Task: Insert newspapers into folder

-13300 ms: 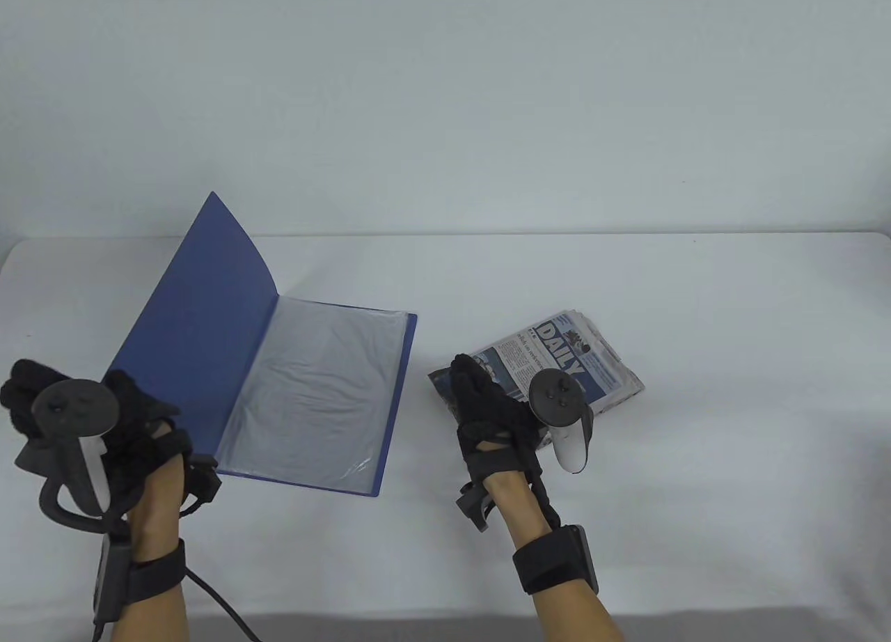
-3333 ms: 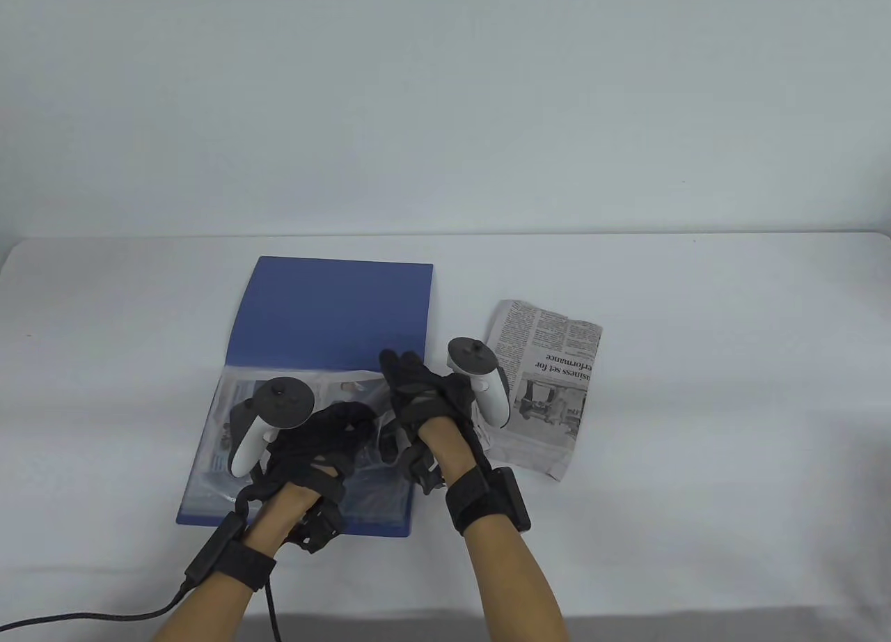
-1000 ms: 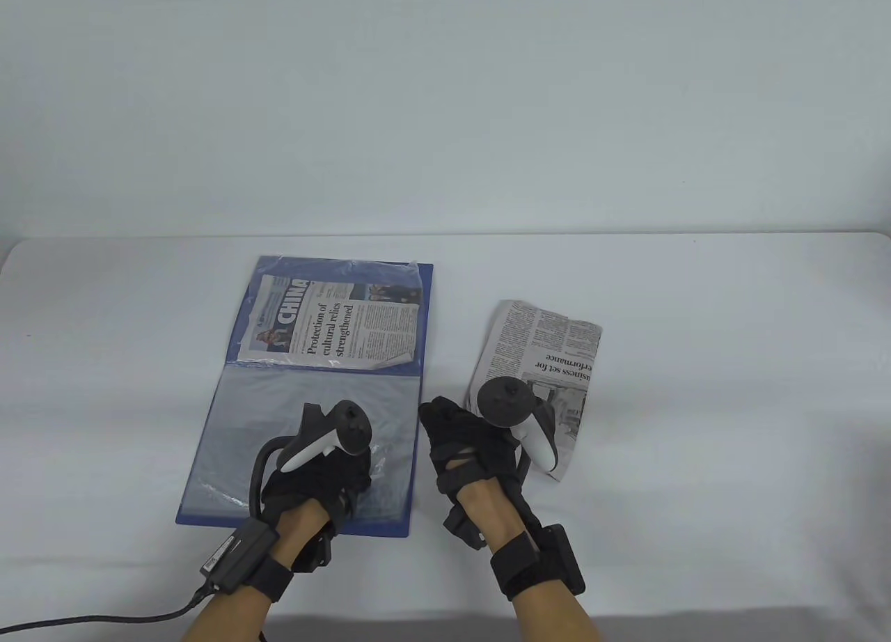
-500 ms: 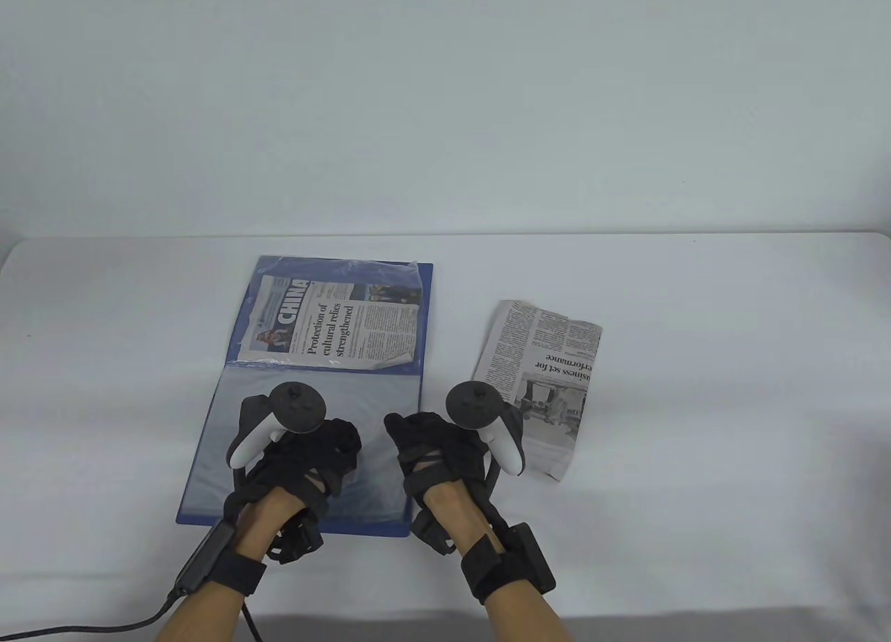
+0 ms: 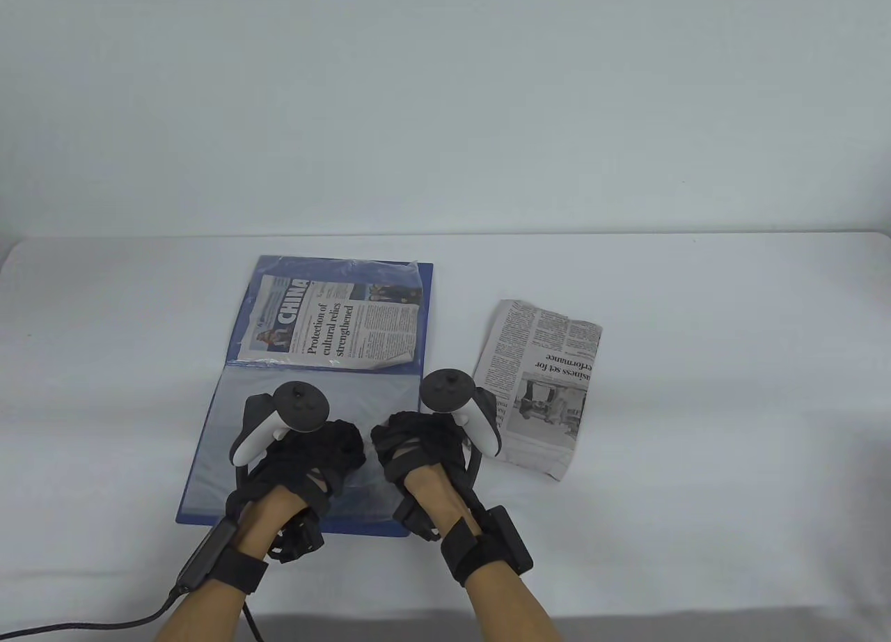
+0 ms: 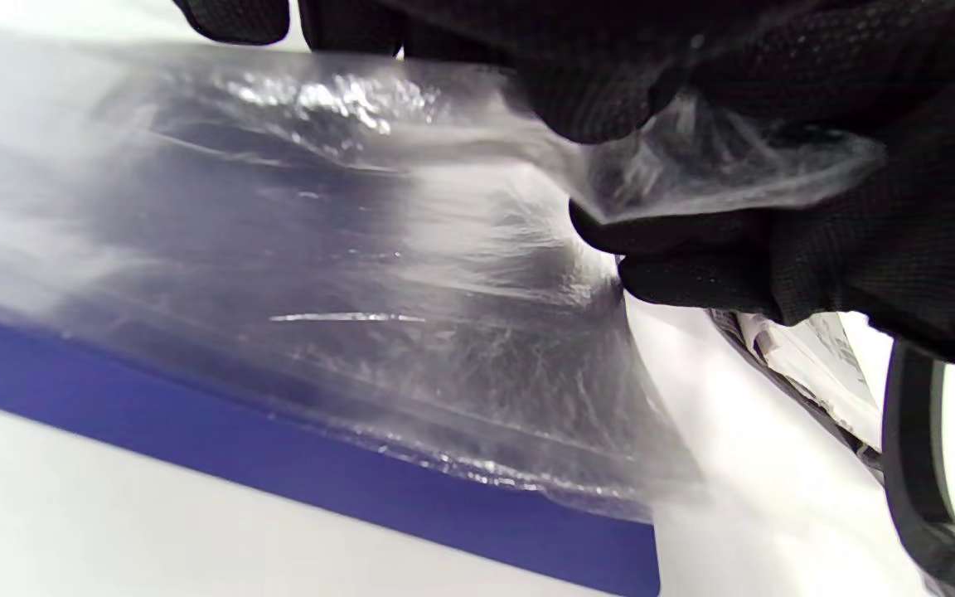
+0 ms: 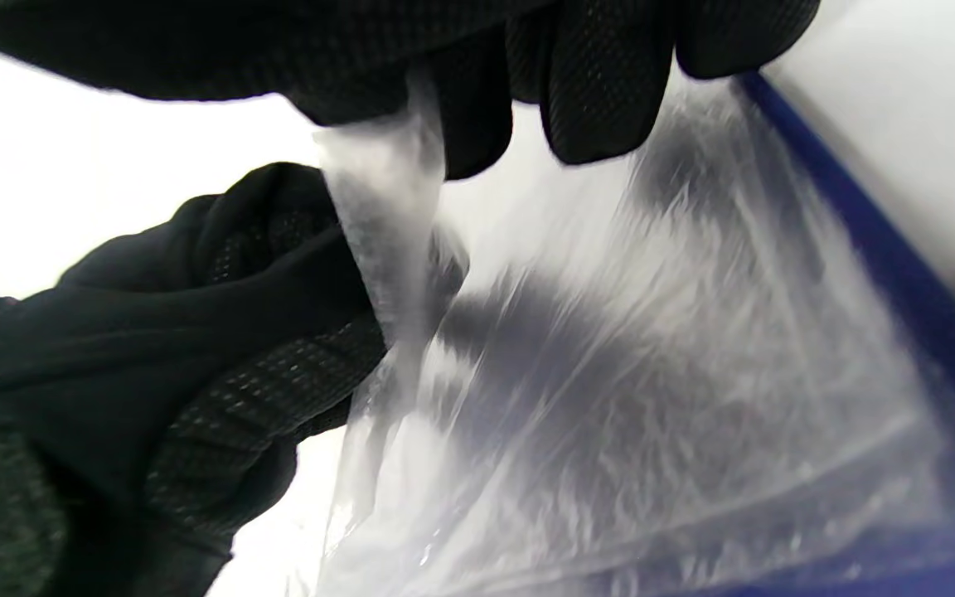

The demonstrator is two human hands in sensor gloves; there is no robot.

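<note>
A blue folder (image 5: 209,433) lies open on the table. Its far page holds a newspaper (image 5: 334,322) in a clear sleeve. The near page is an empty clear sleeve (image 5: 237,405). My left hand (image 5: 327,447) and right hand (image 5: 404,440) meet over the near sleeve. In the left wrist view my left fingers (image 6: 610,91) pinch a fold of the sleeve plastic (image 6: 693,174). In the right wrist view my right fingers (image 7: 477,108) pinch the sleeve plastic (image 7: 386,199) too. A second folded newspaper (image 5: 543,384) lies on the table right of the folder.
The white table (image 5: 696,391) runs wide to the right and left of the folder. A black cable (image 5: 90,621) trails from my left wrist off the bottom left edge.
My right hand has moved left from beside the loose newspaper onto the folder's near sleeve. My left hand has stayed on the sleeve. Both now pinch its plastic.
</note>
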